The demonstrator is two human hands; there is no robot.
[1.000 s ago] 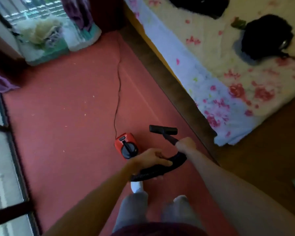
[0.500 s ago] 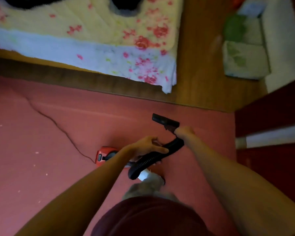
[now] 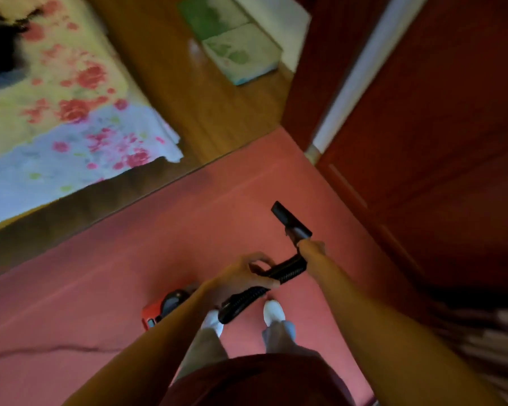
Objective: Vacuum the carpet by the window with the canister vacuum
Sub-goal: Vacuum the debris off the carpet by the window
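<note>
A small red canister vacuum [image 3: 154, 313] lies on the red carpet [image 3: 100, 273] beside my left foot, partly hidden by my left forearm. Its black ribbed hose [image 3: 287, 268] curves up between my hands. My left hand [image 3: 241, 273] grips the hose near its middle. My right hand [image 3: 312, 249] grips the wand just behind the black floor nozzle [image 3: 289, 219], which hangs above the carpet close to the wooden door. The window is out of view.
A bed with a floral cover [image 3: 56, 118] fills the upper left, with wooden floor [image 3: 188, 106] past the carpet edge. A dark red door [image 3: 437, 142] stands on the right. Folded green bedding [image 3: 238, 51] lies at the top. The black power cord [image 3: 41, 351] trails left.
The view has swung right, away from the window, past the bed toward the door. Both hands keep their hold on hose and wand; the nozzle now points at the door.
</note>
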